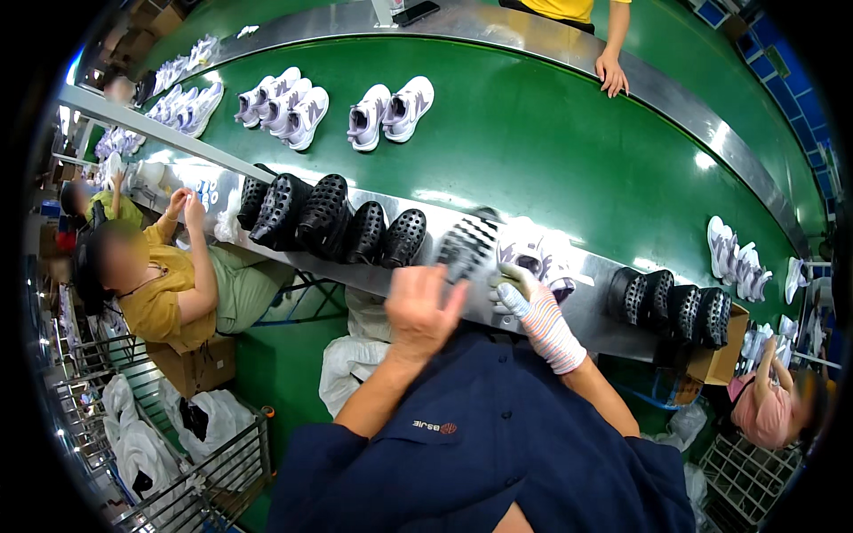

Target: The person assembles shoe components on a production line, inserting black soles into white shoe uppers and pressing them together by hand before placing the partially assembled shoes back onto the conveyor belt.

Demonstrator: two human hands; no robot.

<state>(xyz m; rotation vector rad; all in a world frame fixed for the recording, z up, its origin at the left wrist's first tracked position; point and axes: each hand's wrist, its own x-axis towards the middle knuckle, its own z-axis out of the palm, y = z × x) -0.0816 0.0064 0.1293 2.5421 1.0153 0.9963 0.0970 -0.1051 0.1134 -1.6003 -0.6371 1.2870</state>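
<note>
My bare left hand is smeared by motion above the metal ledge, so its grip does not show clearly. Just beyond its thumb is a blurred black shoe-shaped form with pale stripes; whether the hand touches it I cannot tell. A striped knit glove covers my right hand. Its fingers are curled beside the near side of white-and-grey sneakers, and what is between them is hidden. Black perforated shoe forms stand left of my hands, and more black forms stand to the right.
Beyond the ledge runs a green conveyor belt bearing white sneakers. One person sits at the left, another at the right. Across the belt, a person's hand rests on the metal edge. A wire cart stands lower left.
</note>
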